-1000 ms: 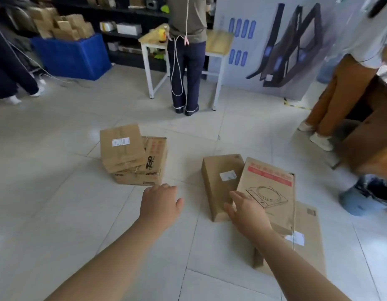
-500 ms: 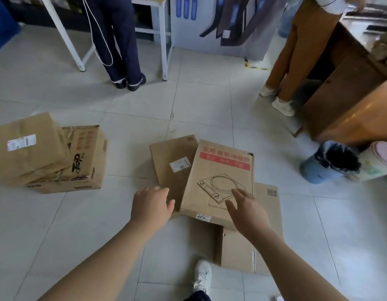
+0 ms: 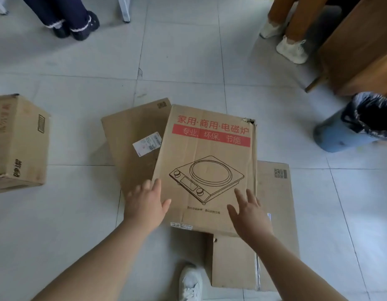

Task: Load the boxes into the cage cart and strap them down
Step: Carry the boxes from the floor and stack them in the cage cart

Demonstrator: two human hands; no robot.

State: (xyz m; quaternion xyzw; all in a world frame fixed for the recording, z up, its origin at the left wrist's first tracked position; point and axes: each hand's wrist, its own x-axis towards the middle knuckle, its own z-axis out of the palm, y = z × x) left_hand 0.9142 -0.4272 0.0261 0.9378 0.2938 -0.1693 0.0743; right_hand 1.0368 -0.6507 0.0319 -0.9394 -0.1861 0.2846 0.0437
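A white lace-up sneaker (image 3: 190, 283) is seen at the bottom edge on the pale grey tiled floor (image 3: 75, 224). Just beyond it, two bare forearms are stretched forward. The left hand (image 3: 146, 206) is held open at the lower left edge of a flat brown cardboard box printed with red characters and a line drawing of an induction cooker (image 3: 210, 166), with the thumb spread over the box's top face. The right hand (image 3: 250, 216) is also open, its fingers straight and spread above the box's lower right corner. Nothing is gripped by either hand, and whether the box is actually touched cannot be told.

The printed box is laid across two others: a plain flat cardboard box with a small QR mark (image 3: 275, 213) to the right and nearer, and a flat cardboard box bearing a white shipping label (image 3: 134, 144) to the left. A deeper brown carton with printed sides (image 3: 19, 144) is set well apart at the left edge. Farther right, a blue round bin lined with a black bag (image 3: 344, 135) is placed near a brown wooden cabinet (image 3: 362, 51). At the far edge, dark shoes under navy trousers (image 3: 79, 29) and a cream-white shoe (image 3: 292, 51) are seen.
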